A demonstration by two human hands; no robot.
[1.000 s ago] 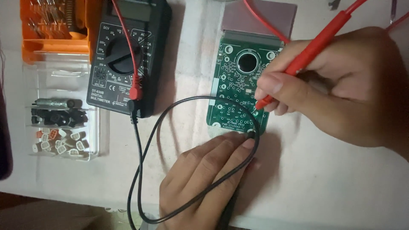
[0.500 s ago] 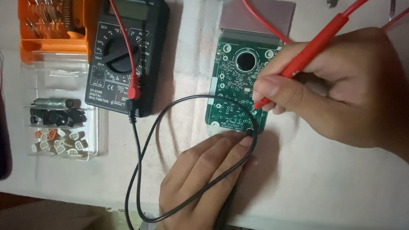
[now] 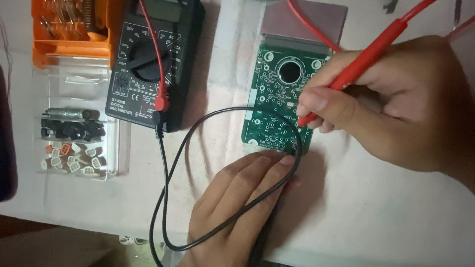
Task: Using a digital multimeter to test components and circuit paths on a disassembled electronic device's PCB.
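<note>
A green circuit board [image 3: 274, 111] with a round hole lies on the white table, a grey display panel [image 3: 303, 22] at its top end. My right hand [image 3: 391, 101] grips a red test probe [image 3: 363, 59] like a pen, its tip touching the board's right side. My left hand [image 3: 237, 207] lies below the board, fingers closed around a black test probe [image 3: 262, 232] whose tip meets the board's lower right edge. A black lead [image 3: 198, 133] and a red lead [image 3: 154, 52] run to a black multimeter [image 3: 148, 64] at the upper left.
An orange parts box [image 3: 69, 34] sits at the top left. Below it a clear plastic tray [image 3: 74, 136] holds small black and white-orange components. A dark object [image 3: 7, 143] shows at the left edge. The table's front edge [image 3: 74, 222] runs along the bottom left.
The view has shifted slightly. The red probe tip stays on the board's right side and my left hand keeps the black probe at the lower edge.
</note>
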